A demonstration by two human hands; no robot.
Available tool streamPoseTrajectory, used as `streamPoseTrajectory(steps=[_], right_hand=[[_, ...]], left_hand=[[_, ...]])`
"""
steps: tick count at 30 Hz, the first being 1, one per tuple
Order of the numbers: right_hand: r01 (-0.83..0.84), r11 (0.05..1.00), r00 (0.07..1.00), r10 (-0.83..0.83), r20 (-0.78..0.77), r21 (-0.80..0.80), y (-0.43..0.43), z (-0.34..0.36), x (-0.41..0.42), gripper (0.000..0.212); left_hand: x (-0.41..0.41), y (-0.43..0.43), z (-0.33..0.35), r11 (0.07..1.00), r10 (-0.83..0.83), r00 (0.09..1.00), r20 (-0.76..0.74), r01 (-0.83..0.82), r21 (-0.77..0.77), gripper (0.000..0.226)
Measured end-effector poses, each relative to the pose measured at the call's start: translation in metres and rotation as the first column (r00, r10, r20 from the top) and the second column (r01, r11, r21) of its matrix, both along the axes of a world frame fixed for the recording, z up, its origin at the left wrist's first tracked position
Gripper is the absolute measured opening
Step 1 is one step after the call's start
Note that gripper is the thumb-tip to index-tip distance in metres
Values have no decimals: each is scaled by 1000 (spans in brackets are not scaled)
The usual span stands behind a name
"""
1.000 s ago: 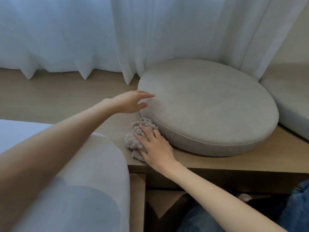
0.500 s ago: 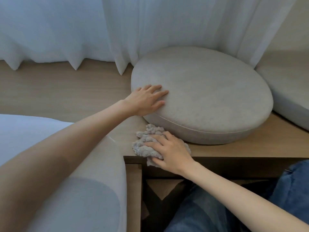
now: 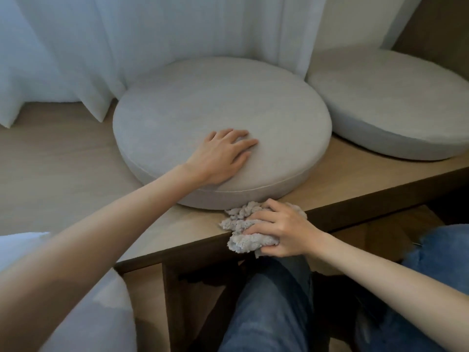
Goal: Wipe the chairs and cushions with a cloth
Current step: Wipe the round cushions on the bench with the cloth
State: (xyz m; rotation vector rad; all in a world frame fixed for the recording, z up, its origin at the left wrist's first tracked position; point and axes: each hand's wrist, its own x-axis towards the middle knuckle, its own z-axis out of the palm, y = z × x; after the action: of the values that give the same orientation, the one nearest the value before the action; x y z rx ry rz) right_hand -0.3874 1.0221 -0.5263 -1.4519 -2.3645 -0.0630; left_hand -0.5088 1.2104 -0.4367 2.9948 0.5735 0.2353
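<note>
right hand grips cloth at table edge, lower centre; round cushion just above, left hand flat on it.

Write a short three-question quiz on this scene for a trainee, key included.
1. True or false: the left hand lies flat on the cushion.
2. Where does the right hand grip the cloth? A) on top of the cushion B) at the front edge of the bench, by the cushion's base C) on the floor
3. Fill in: behind the cushion hangs a white ___.
Key: 1 true; 2 B; 3 curtain.
</note>
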Motion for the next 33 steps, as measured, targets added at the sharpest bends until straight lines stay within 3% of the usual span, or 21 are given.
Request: streamPoseTrajectory(steps=[3, 6, 9, 11, 14, 21, 26, 27, 29, 31, 33], right_hand=[[104, 993, 995, -105, 7, 59, -18, -2, 38, 31], [362, 925, 932, -360, -41, 114, -35, -4, 79, 29], [722, 688, 691, -712, -121, 78, -39, -2, 121, 36], [852, 523, 520, -851, -72, -31, -29, 0, 150, 39], [899, 426, 430, -903, 20, -105, -2, 3, 186, 48], [940, 324, 325, -946, -2, -103, 32, 1, 200, 49], [874, 480, 482, -876, 18, -79, -10, -4, 189, 47], [876, 476, 479, -878, 19, -83, -21, -3, 196, 45], [928, 365, 367, -930, 6, -74, -40, -3, 215, 42], [981, 176, 175, -984, -26, -82, -52, 1, 227, 41], [993, 87, 83, -995, -47, -80, -50, 2, 222, 41]], left_hand=[[35, -8, -2, 1000, -8, 999, 36, 9, -9, 44], [63, -11, -5, 999, 18, 998, 53, -16, -37, 43], [88, -11, -8, 994, 76, 995, 61, -71, -80, 43], [104, -11, -10, 987, 123, 991, 58, -116, -109, 43], [125, -8, -11, 983, 151, 987, 47, -145, -109, 43], [145, 3, -14, 983, 170, 982, 87, -162, -91, 43], [156, -2, -14, 961, 270, 948, 170, -256, -102, 41], [160, -6, -14, 956, 292, 940, 177, -279, -97, 42], [167, -13, -14, 946, 324, 929, 177, -317, -70, 42], [171, -17, -15, 942, 335, 926, 175, -331, -53, 43], [172, -17, -17, 946, 324, 927, 186, -320, -53, 45]])
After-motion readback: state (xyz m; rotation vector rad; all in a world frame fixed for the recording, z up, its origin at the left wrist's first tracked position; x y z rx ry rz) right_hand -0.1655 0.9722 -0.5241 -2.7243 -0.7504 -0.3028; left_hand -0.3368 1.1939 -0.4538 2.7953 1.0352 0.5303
